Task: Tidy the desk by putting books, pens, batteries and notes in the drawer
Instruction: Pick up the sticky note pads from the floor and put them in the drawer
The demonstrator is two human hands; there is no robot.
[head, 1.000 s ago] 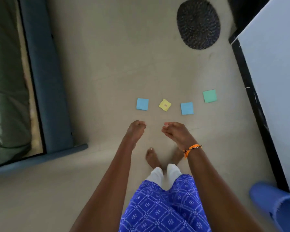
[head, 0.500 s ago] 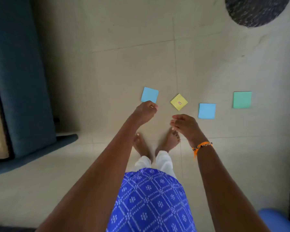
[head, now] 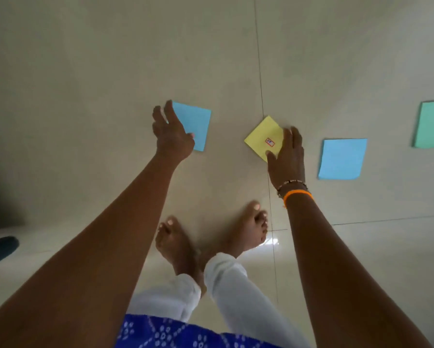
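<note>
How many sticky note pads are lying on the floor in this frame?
4. A blue pad under the left hand, a yellow pad at the right hand, another blue pad further right, and a green pad cut off at the right edge.

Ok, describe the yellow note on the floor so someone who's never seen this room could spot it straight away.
On the pale tiled floor, a row of four square sticky notes lies just ahead of the person's bare feet. The yellow note is second from the left, under the right hand. It alone is yellow, turned cornerwise like a diamond, with a small red-bordered label.
</note>
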